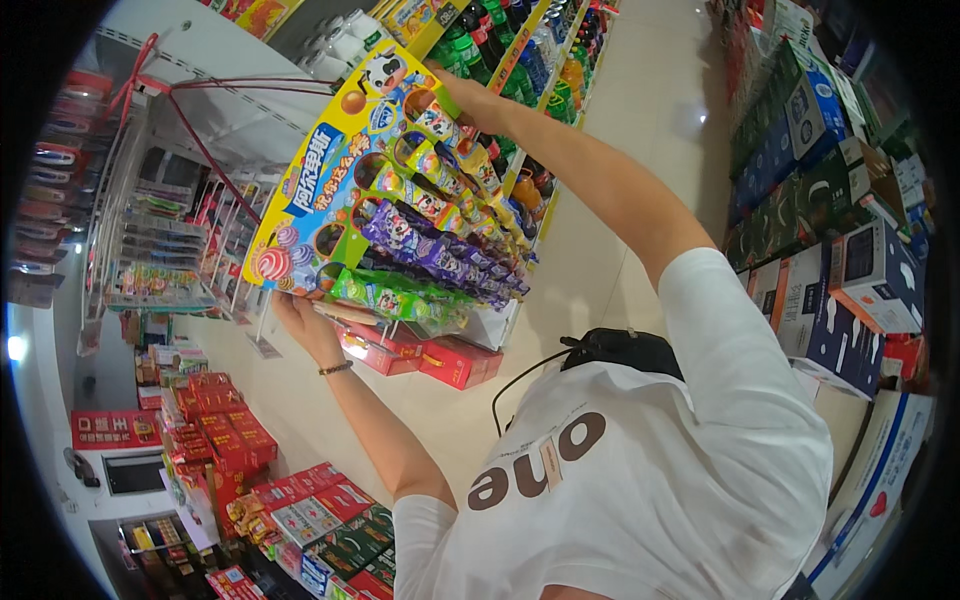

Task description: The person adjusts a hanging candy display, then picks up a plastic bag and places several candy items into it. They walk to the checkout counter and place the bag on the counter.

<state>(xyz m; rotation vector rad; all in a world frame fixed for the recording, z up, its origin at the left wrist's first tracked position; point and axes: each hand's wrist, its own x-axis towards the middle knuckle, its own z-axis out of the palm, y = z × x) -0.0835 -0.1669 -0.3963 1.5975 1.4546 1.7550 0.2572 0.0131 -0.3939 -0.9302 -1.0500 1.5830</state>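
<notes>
My two hands hold a yellow and blue cardboard lollipop display board [349, 127] by opposite ends, tilted in front of a shop shelf. Strips of wrapped lollipops hang from its round holes: purple packets [420, 244], green packets [390, 296] and yellow ones on the upper side. My left hand [300, 319] grips the board's lower end, its fingers partly behind the board. At the upper end my right hand [466, 97] grips the edge, fingertips hidden behind it. A beaded bracelet [335, 368] is on my left wrist.
Drink bottles [517, 82] fill shelves beyond my right hand. A wire rack [157, 255] with hanging packets stands at left, with red cord [214, 169] tied across. Red boxes [457, 360] sit below the board. Stacked cartons [810, 300] line the right side; more red boxes [232, 435] are lower left.
</notes>
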